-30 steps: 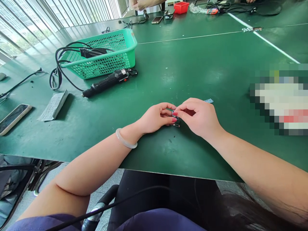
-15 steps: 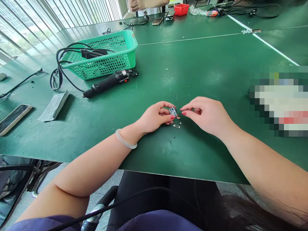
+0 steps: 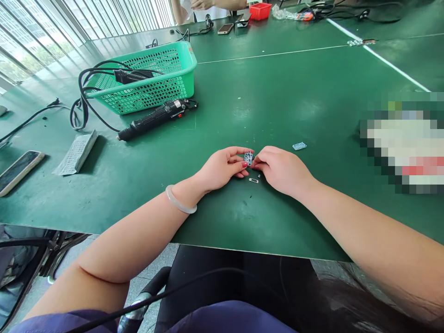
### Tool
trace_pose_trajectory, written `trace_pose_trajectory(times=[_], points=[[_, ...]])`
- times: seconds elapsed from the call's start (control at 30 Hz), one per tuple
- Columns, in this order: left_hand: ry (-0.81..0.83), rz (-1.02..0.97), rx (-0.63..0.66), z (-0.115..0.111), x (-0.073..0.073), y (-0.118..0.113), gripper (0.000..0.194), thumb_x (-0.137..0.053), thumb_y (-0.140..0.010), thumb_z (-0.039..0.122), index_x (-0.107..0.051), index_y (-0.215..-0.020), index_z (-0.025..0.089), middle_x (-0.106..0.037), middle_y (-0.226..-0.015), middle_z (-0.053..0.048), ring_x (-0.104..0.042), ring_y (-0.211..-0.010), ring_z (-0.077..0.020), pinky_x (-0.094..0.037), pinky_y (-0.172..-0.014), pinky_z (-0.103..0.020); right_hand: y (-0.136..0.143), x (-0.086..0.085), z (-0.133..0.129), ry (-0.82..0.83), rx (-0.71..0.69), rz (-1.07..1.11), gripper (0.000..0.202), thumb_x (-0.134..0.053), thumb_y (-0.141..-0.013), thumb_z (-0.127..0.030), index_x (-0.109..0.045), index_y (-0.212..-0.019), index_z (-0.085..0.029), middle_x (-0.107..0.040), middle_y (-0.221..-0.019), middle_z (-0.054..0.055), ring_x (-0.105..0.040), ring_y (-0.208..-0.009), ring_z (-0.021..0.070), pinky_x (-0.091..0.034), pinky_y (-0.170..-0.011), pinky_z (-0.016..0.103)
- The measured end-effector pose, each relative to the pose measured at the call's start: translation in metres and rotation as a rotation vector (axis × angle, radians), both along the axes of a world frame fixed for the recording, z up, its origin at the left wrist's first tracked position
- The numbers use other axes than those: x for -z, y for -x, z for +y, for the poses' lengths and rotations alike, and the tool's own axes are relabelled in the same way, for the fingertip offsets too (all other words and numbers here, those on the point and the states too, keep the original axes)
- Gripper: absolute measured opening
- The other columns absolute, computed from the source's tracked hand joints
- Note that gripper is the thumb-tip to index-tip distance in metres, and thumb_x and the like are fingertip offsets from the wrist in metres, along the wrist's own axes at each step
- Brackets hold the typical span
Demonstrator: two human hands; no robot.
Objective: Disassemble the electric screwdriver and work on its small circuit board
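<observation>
My left hand [image 3: 224,169] grips a small grey-blue part [image 3: 248,158] with white details between thumb and fingers, just above the table. Against its right edge, my right hand [image 3: 279,167] has its thumb and fingers pinched together. Whatever lies between those right fingertips is hidden. Below the hands lie a thin metal plate with a slot [image 3: 253,180] and a tiny dark piece [image 3: 259,175]. A flat light-blue plate [image 3: 299,146] rests beyond my right hand.
A black electric screwdriver [image 3: 156,119] lies before a green basket [image 3: 145,95] with cables. At left are a phone [image 3: 19,171] and a folded grey packet [image 3: 77,152]. A red bin [image 3: 260,11] and another person's arm [image 3: 222,4] appear at the back.
My right hand has moved left to the part in my left hand, and its fingertips have closed there. The light-blue plate has come into view behind it. A small copper-coloured piece no longer shows.
</observation>
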State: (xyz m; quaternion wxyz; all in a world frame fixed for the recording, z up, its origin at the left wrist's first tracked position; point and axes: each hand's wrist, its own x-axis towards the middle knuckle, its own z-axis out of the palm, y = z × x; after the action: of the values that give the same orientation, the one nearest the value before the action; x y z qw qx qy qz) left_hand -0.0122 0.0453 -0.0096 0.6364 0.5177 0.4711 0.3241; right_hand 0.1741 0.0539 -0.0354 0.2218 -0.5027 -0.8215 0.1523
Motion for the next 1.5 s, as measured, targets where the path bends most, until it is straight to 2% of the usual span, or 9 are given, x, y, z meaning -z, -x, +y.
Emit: trace_pose_trajectory(times=[0.3,0.63,0.77,0.87,0.97,1.07,1.17,1.23,1.5], points=[[-0.056,0.041,0.014,-0.001,0.003,0.001,0.028,-0.064,-0.084,0.008,-0.062,-0.112,0.01,-0.068,-0.07,0.001,-0.061,-0.06,-0.0073,-0.053,-0.071,-0.027,0.001,-0.024,-0.015,-0.134,-0.031,0.288,0.019,-0.054,-0.086,-0.018,-0.067,-0.073,-0.024,-0.065,-0.08,0.004,-0.058,-0.073,0.0175,-0.046,-0.065,0.033],[-0.041,0.055,0.026,-0.001,0.003,0.001,0.022,-0.062,-0.085,0.007,-0.065,-0.106,0.009,-0.069,-0.071,0.0,-0.061,-0.062,-0.0067,-0.053,-0.072,-0.026,0.005,-0.018,-0.014,-0.074,-0.066,0.332,0.02,-0.056,-0.084,-0.015,-0.07,-0.074,-0.024,-0.065,-0.081,0.003,-0.059,-0.073,0.0163,-0.046,-0.064,0.033],[-0.037,0.055,0.035,-0.001,0.003,0.0,0.022,-0.059,-0.087,0.007,-0.066,-0.108,0.009,-0.069,-0.072,-0.001,-0.061,-0.062,-0.0069,-0.053,-0.07,-0.026,0.005,-0.019,-0.014,0.041,-0.031,0.399,0.013,-0.062,-0.083,-0.021,-0.073,-0.076,-0.025,-0.065,-0.082,0.002,-0.057,-0.067,0.0147,-0.045,-0.06,0.032],[-0.046,0.05,0.048,0.0,0.004,0.001,0.022,-0.059,-0.087,0.008,-0.066,-0.108,0.01,-0.071,-0.078,-0.003,-0.061,-0.063,-0.0067,-0.053,-0.07,-0.025,0.003,-0.022,-0.014,0.048,0.014,0.419,0.011,-0.065,-0.082,-0.028,-0.074,-0.076,-0.025,-0.065,-0.079,0.002,-0.051,-0.06,0.0129,-0.042,-0.056,0.031],[-0.036,0.035,0.047,0.001,0.004,0.002,0.023,-0.06,-0.087,0.008,-0.066,-0.11,0.01,-0.073,-0.085,-0.005,-0.061,-0.064,-0.0067,-0.054,-0.072,-0.026,-0.002,-0.025,-0.012,0.021,0.054,0.401,0.014,-0.065,-0.083,-0.033,-0.074,-0.077,-0.025,-0.065,-0.077,0.002,-0.05,-0.059,0.0127,-0.041,-0.055,0.03],[0.02,-0.026,-0.009,0.002,0.003,0.004,0.021,-0.057,-0.091,0.012,-0.065,-0.111,0.01,-0.073,-0.086,-0.007,-0.062,-0.063,-0.0072,-0.054,-0.072,-0.027,-0.011,-0.024,-0.01,0.032,0.055,0.326,0.012,-0.066,-0.082,-0.034,-0.074,-0.078,-0.025,-0.065,-0.079,0.001,-0.049,-0.058,0.0116,-0.04,-0.055,0.03],[0.082,-0.11,-0.099,0.004,0.0,0.006,0.02,-0.054,-0.094,0.017,-0.066,-0.108,0.01,-0.073,-0.089,-0.008,-0.063,-0.064,-0.0069,-0.053,-0.073,-0.026,-0.017,-0.022,-0.007,0.096,-0.006,0.194,0.004,-0.073,-0.076,-0.03,-0.075,-0.076,-0.026,-0.063,-0.076,-0.001,-0.043,-0.051,0.0086,-0.037,-0.051,0.029],[0.104,-0.14,-0.13,0.004,-0.001,0.006,0.019,-0.053,-0.095,0.017,-0.066,-0.106,0.01,-0.072,-0.088,-0.008,-0.063,-0.064,-0.0064,-0.053,-0.073,-0.025,-0.017,-0.021,-0.006,0.129,-0.06,0.131,0.005,-0.076,-0.071,-0.027,-0.075,-0.076,-0.027,-0.061,-0.075,-0.002,-0.04,-0.048,0.0073,-0.036,-0.049,0.029],[0.075,-0.139,-0.071,0.006,0.006,0.007,0.017,-0.057,-0.092,0.014,-0.065,-0.107,0.01,-0.073,-0.086,-0.006,-0.062,-0.063,-0.006,-0.052,-0.07,-0.024,-0.014,-0.015,-0.005,0.113,-0.135,0.06,0.009,-0.068,-0.076,-0.022,-0.073,-0.071,-0.026,-0.063,-0.074,-0.001,-0.05,-0.057,0.0104,-0.04,-0.055,0.028]])
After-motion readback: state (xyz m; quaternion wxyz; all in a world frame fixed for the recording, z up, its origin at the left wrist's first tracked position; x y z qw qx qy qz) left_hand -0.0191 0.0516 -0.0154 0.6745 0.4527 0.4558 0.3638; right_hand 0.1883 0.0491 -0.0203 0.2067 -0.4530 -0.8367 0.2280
